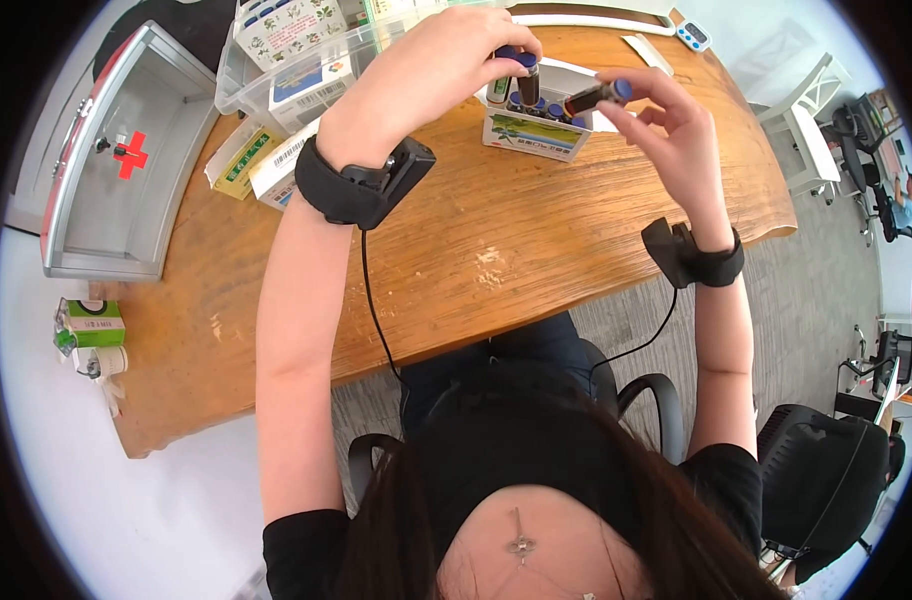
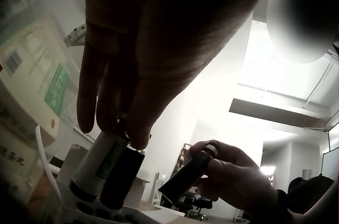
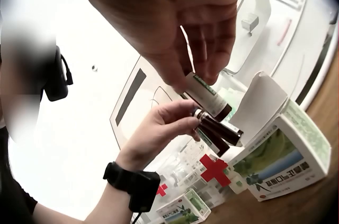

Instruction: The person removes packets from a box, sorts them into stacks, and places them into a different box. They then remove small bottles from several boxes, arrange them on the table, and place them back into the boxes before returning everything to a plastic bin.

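My left hand (image 1: 446, 62) pinches two small dark vials by their blue caps, over an upright open carton (image 1: 534, 138) printed with a green landscape. One vial (image 2: 122, 179) looks dark in the left wrist view; the other vial (image 2: 96, 164) shows a pale label beside it. Their lower ends are right at the carton's opening. To the right of the carton, my right hand (image 1: 681, 130) holds another blue-capped vial (image 1: 598, 97), tilted, between thumb and fingers. Its label (image 3: 204, 92) faces the right wrist view. Several more blue caps (image 1: 538, 105) show inside the carton.
A clear plastic bin (image 1: 238, 92) with medicine boxes stands at the back left. Boxes, one yellow-green (image 1: 244, 160), lie before it. A clear-fronted case with a red cross (image 1: 131, 157) is at the far left. A small timer (image 1: 692, 36) sits at the back right.
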Available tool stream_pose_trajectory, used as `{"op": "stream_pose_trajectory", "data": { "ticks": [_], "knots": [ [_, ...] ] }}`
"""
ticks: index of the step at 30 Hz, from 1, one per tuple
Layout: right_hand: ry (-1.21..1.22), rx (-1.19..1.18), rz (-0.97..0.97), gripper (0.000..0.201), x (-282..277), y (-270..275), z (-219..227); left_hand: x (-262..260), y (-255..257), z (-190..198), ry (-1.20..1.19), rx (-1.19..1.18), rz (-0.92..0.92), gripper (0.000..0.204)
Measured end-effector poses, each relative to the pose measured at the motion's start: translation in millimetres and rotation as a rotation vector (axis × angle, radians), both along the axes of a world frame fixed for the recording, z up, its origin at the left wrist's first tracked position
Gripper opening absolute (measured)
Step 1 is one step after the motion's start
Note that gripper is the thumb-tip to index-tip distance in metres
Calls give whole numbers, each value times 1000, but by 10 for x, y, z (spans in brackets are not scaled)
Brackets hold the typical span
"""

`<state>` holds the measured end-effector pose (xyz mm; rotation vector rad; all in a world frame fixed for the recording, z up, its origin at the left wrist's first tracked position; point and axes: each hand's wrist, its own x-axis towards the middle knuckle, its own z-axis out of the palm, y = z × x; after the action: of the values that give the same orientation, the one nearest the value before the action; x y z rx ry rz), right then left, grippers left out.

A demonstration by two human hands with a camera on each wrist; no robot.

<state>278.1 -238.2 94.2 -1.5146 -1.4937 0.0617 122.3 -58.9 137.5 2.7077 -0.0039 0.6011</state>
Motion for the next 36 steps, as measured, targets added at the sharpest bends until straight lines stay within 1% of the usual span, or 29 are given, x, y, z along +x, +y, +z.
{"op": "stream_pose_trajectory", "data": {
  "ticks": [2, 3, 4, 7, 10, 12, 15, 19, 21, 22, 24, 28, 30, 31, 33, 36],
  "knots": [
    [122, -64, -109, 25, 60, 31, -14, 51, 49, -112, 11, 12, -13, 21],
    [156, -75, -110, 26, 91, 59, -43, 104, 104, -258, -60, 99, -13, 21],
    [156, -72, -108, 26, 110, 85, -67, 125, 108, -305, -132, 186, -11, 21],
    [170, -99, -119, 26, 143, 149, -140, 171, 106, -358, -116, 184, 7, 22],
    [121, -59, -97, 26, 131, 165, -185, 224, 68, -379, -136, 197, 13, 22],
    [69, -136, -93, 26, 117, 159, -186, 238, 51, -383, -123, 179, 7, 22],
    [27, -95, -52, 27, 182, 180, -271, 243, 49, -376, -106, 162, 14, 22],
    [11, -139, -29, 25, 198, 191, -281, 234, 39, -378, -88, 163, 26, 22],
    [-39, -142, 42, 24, 209, 211, -291, 224, 46, -379, -105, 171, 21, 22],
    [-39, -142, 42, 24, 217, 215, -299, 220, 50, -379, -123, 179, 16, 22],
    [-67, -232, 41, 22, 229, 218, -316, 212, 52, -380, -122, 177, 20, 22],
    [-94, -290, 16, 21, 224, 235, -242, 186, 45, -375, -134, 169, 12, 23],
    [-178, -333, 11, 18, 218, 248, -210, 187, 39, -361, -130, 161, 3, 23],
    [-177, -333, 10, 18, 224, 261, -222, 188, 38, -356, -128, 154, -4, 23],
    [-295, -277, 46, 19, 239, 292, -250, 214, 48, -363, -128, 169, -2, 23],
    [-340, -311, 41, 20, 243, 295, -236, 262, 51, -379, -135, 193, 10, 23]
  ]
}}
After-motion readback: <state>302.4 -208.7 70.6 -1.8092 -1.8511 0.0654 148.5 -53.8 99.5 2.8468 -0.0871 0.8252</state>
